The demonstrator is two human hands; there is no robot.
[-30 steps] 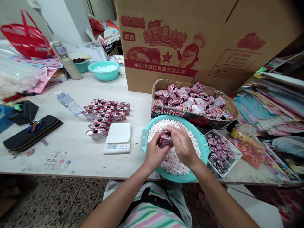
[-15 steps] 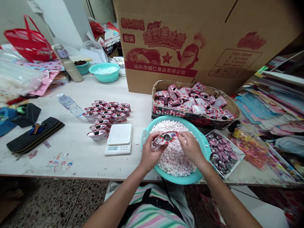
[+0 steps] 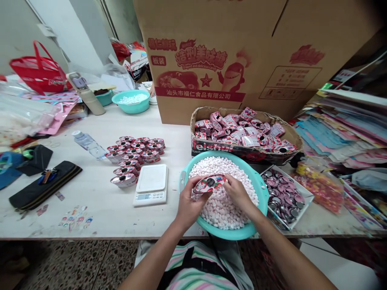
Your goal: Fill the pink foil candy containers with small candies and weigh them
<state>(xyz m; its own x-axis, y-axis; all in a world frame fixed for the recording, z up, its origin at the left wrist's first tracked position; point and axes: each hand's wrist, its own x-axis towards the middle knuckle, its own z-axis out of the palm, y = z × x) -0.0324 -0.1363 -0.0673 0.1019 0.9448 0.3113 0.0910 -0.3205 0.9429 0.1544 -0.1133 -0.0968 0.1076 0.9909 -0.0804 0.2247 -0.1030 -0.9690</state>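
My left hand (image 3: 191, 203) grips the left end of a small oval candy tin (image 3: 211, 183), printed red and white with a dark round opening on top. The fingers of my right hand (image 3: 240, 197) are closed at the tin's right end and appear to touch it; whether they also pinch a candy cannot be made out. Both hands are above a turquoise basin (image 3: 262, 197) of small pale pink candies (image 3: 225, 211). To the left, a white digital scale (image 3: 152, 179) lies beside several similar tins (image 3: 130, 161) standing in a group.
Behind the basin, a cut-down carton (image 3: 246, 155) holds many tins. A box of round metal-and-pink caps (image 3: 284, 197) sits at its right. A large cardboard box (image 3: 196, 108) stands behind. Further left are a water bottle (image 3: 87, 144), a black pouch (image 3: 45, 184) and another turquoise bowl (image 3: 133, 106).
The head view has tilted slightly upward, so the table items appear lower. My hands keep the tin over the basin; the right fingers have shifted slightly at its right end.
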